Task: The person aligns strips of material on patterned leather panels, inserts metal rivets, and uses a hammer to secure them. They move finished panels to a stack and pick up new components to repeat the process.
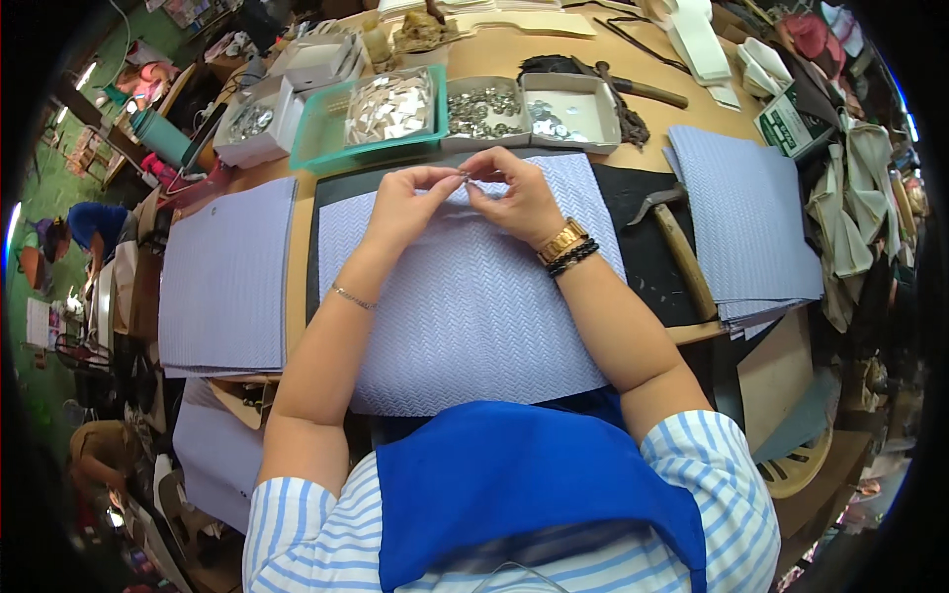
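The left hand point(413, 203) and right hand point(519, 203) meet above the far edge of a pale blue sheet point(474, 287), each with thumb and fingers pinched narrow on a small metal piece point(466, 178), mostly hidden by the fingertips. A thin chain point(353, 297) circles the left wrist; a gold watch point(561, 240) and black bracelets point(573, 258) circle the right. The sheet, textured in a zigzag weave, lies over a black mat point(647, 292) and reaches past the near edge of the tan worktop point(732, 124) toward the person's lap. On the mat's right side lies a hammer point(684, 259) with a wooden handle. Beyond the hands, in a row toward the far edge, stand a white box point(252, 151) of metal parts, a green tray point(341, 158) carrying a box of small pale chips point(390, 104), a box of metal bits point(482, 142), and an open box point(591, 94) with silver discs. A second hammer point(650, 94) lies behind that last box. More pale blue sheets lie at the worktop's left edge, in a left stack point(227, 282), and right edge, in a right stack point(746, 217).
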Motion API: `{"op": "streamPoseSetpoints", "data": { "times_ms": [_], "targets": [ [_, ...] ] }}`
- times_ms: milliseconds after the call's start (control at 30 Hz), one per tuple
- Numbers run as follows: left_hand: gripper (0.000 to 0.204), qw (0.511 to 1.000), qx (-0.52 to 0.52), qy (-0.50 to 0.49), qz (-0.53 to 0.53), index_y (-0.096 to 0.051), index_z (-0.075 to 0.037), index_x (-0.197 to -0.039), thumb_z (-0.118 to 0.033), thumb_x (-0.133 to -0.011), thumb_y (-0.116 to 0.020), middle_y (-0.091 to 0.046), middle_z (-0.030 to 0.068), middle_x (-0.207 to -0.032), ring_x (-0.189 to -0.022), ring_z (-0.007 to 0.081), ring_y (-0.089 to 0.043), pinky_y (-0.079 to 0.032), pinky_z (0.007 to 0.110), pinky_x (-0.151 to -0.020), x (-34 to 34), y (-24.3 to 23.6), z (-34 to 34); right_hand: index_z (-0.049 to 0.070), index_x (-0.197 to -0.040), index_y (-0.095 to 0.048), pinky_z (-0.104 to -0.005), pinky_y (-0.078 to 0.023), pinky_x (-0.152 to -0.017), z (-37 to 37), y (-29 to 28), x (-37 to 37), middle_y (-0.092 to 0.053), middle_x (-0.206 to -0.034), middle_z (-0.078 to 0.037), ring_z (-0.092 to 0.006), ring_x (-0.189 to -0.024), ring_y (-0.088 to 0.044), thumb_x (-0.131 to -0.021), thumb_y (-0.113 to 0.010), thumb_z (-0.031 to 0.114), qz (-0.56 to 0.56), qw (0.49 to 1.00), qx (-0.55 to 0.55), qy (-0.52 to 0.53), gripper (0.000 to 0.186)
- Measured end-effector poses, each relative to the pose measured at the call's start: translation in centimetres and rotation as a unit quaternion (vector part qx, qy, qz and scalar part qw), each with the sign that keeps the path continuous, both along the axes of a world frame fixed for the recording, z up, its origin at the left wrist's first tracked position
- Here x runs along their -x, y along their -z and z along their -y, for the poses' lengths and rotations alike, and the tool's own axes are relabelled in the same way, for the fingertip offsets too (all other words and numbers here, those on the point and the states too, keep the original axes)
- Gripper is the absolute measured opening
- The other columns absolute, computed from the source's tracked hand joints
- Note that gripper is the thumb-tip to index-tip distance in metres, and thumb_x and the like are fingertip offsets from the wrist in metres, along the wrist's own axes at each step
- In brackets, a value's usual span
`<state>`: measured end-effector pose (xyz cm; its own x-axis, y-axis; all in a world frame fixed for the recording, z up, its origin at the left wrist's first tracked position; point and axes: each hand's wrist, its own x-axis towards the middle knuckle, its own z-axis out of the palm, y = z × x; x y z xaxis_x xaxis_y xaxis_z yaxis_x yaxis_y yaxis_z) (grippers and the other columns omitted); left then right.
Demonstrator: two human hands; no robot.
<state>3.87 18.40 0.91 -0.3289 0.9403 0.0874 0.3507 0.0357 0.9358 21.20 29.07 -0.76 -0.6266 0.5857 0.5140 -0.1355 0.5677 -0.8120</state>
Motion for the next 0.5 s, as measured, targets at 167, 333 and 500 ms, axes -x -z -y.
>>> {"op": "streamPoseSetpoints", "data": {
  "times_ms": [167,333,500],
  "targets": [
    [0.023,0.996,-0.061,-0.034,-0.050,-0.077,0.003,-0.112,-0.015,-0.099,-0.073,-0.077,0.0044,-0.099,-0.090,0.0077,-0.065,-0.053,0.025,-0.082,-1.1,0.8,0.1,0.001,-0.111,-0.071,-0.0313,-0.059,-0.094,-0.1,-0.4,-0.2,-0.076,-0.105,-0.009,-0.0170,-0.102,-0.074,-0.088,-0.077,0.004,0.018,1.000,-0.014,-0.012,0.024],
    [0.027,0.997,-0.060,-0.022,-0.054,-0.077,-0.004,-0.115,-0.024,-0.098,-0.071,-0.078,0.0090,-0.099,-0.093,0.0177,-0.071,-0.055,0.037,-0.087,-1.2,1.5,0.4,0.004,-0.107,-0.075,-0.0321,-0.059,-0.080,-0.4,-0.7,-0.7,-0.076,-0.100,-0.010,-0.0195,-0.093,-0.074,-0.083,-0.079,0.006,0.073,0.993,-0.090,0.013,0.024],
    [0.050,0.910,-0.047,-0.076,-0.405,-0.065,-0.014,-0.135,-0.041,-0.094,-0.073,-0.066,0.0089,-0.137,-0.132,0.0307,-0.057,-0.035,0.062,-0.113,-0.5,2.8,2.1,0.004,-0.094,-0.072,-0.0369,-0.057,-0.072,-2.0,-2.0,-2.0,-0.074,-0.092,-0.012,-0.0276,-0.083,-0.072,-0.081,-0.076,0.008,0.113,0.981,-0.110,0.112,0.014]
  ]
}}
